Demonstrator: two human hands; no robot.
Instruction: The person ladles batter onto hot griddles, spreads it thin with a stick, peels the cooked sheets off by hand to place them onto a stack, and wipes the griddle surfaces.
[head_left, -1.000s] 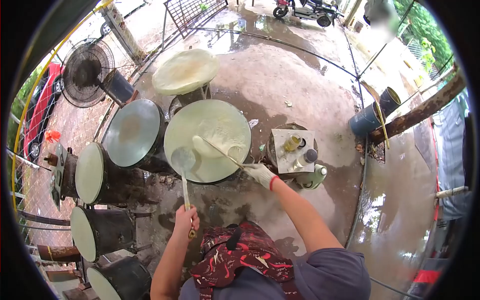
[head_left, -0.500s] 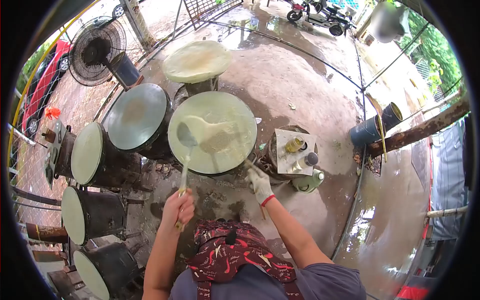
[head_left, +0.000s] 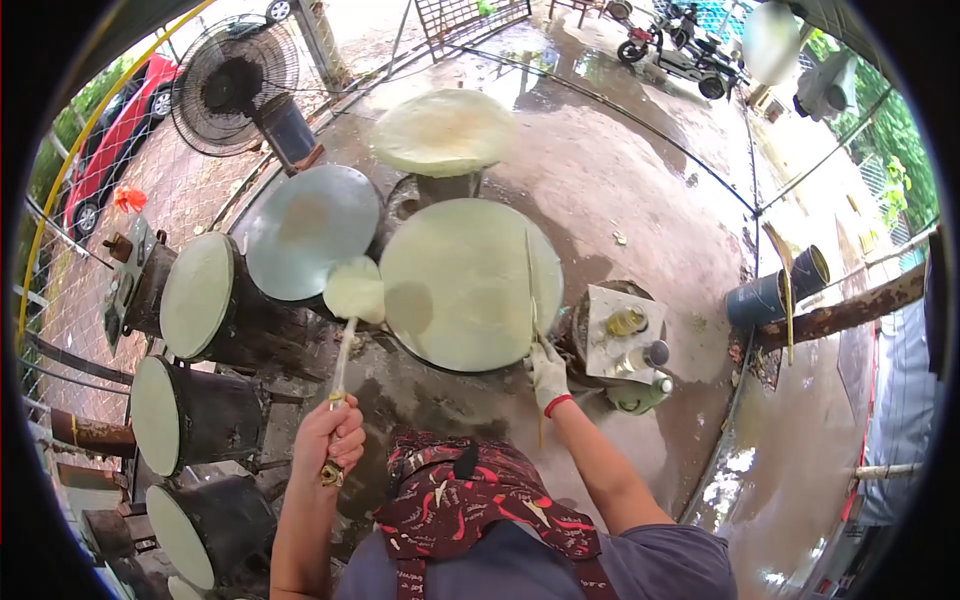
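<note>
My bare left hand (head_left: pixel 332 438) is wrapped round the handle of a long ladle (head_left: pixel 354 290). Pale batter coats the ladle's head, which is beside the left edge of a large round griddle (head_left: pixel 455 345). A thin layer of pale batter (head_left: pixel 460 270) covers that griddle, with a darker round patch at its left. In a white glove with a red cuff, my right hand (head_left: pixel 547 372) grips a long thin wooden stick (head_left: pixel 532 275). The stick's upper part crosses the right side of the batter; its lower end sticks out below my hand.
Behind stands another round top with a pale sheet (head_left: pixel 445 130). A blue-grey griddle (head_left: pixel 312 230) is left of the ladle, and several drum stoves (head_left: pixel 205 415) line the left. At right, jars (head_left: pixel 627 321) sit on a board beside a green jug (head_left: pixel 642 393). A fan (head_left: pixel 235 85) stands far left.
The ladle has moved left off the griddle, and its head now looks pale instead of grey. Batter covers the griddle more evenly. The stick now lies across its right side. The view has shifted.
</note>
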